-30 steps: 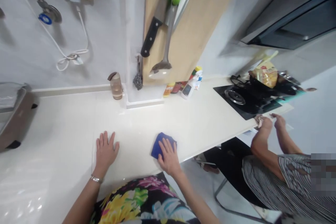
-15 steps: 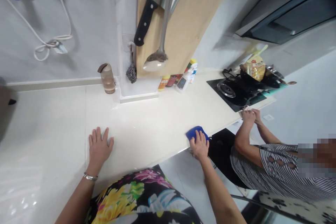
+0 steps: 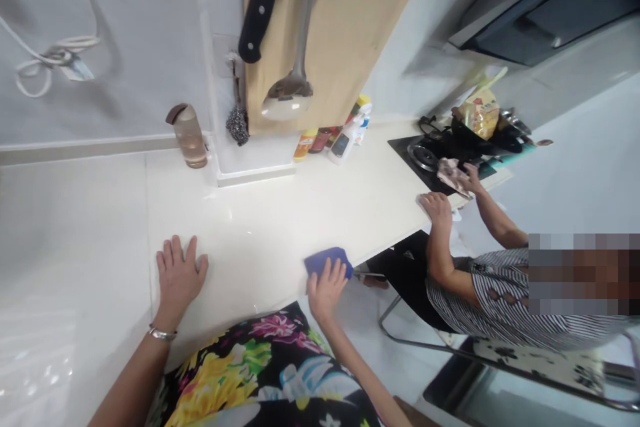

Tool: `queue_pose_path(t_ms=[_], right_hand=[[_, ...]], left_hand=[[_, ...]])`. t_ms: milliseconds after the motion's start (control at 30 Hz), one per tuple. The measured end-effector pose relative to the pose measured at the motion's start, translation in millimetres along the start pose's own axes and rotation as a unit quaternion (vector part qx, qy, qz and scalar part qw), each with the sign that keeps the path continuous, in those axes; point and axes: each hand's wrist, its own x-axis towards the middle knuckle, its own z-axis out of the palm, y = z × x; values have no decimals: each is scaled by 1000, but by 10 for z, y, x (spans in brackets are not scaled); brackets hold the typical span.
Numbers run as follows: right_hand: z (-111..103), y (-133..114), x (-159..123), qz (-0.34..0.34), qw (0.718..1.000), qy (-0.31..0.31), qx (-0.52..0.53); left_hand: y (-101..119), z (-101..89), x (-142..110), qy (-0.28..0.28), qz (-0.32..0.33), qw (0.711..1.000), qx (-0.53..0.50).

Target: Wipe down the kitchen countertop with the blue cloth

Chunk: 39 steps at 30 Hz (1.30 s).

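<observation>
My left hand (image 3: pixel 179 275) lies flat on the white countertop (image 3: pixel 240 213), fingers spread and nothing in it. Near the counter's front edge, my right hand (image 3: pixel 327 287) holds a folded blue cloth (image 3: pixel 316 263) against the surface, its fingers laid over the cloth. Part of the cloth is hidden under the fingers. A brown-tinted water bottle (image 3: pixel 190 137) stands beyond my left hand, against the wall.
On the right, another person in a striped top (image 3: pixel 465 280) sits on a metal-framed chair and wipes the black stove (image 3: pixel 400 150) with a pale rag (image 3: pixel 453 175). Several bottles (image 3: pixel 345 140) line the wall. A ladle (image 3: pixel 290 97), a knife (image 3: pixel 260 7) and a steel scourer (image 3: pixel 237 123) hang above the counter.
My right hand has slid left along the front edge with the blue cloth. My left hand stays flat. The other person's hands have parted, and one now has the rag on the stove.
</observation>
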Motion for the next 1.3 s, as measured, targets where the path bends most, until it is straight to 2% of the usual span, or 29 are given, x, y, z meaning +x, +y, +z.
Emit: queue_pose_path(t_ms=[100,200,333,500,633,833,1100,1300], right_hand=[[-111,-170,-127,-39,998,-26,-33],[-217,-121,-43,-89,994,-32,-63],[-267,88,264,-133,989,-33,-57],[-222,320,774,-126,988,-83,-21],[-109,338,1159,-112,988,-103,-30],[143,-55,1589,-69,993,-61,-75],[240,-716,2195,-72,985,-134,-78],[394,-1276,2375,-78,989,-110,-56]], left_hand=[[14,-8,14,-4,2,1000,5],[27,-14,15,-9,3,1000,16],[23,-16,1,-6,0,1000,25],[-11,0,-17,2,-4,1000,14],[-33,17,-32,7,-9,1000,10],[-37,-5,-35,8,-4,1000,25],[-32,-37,-35,11,2,999,51],[-56,-19,-51,7,-5,998,56]])
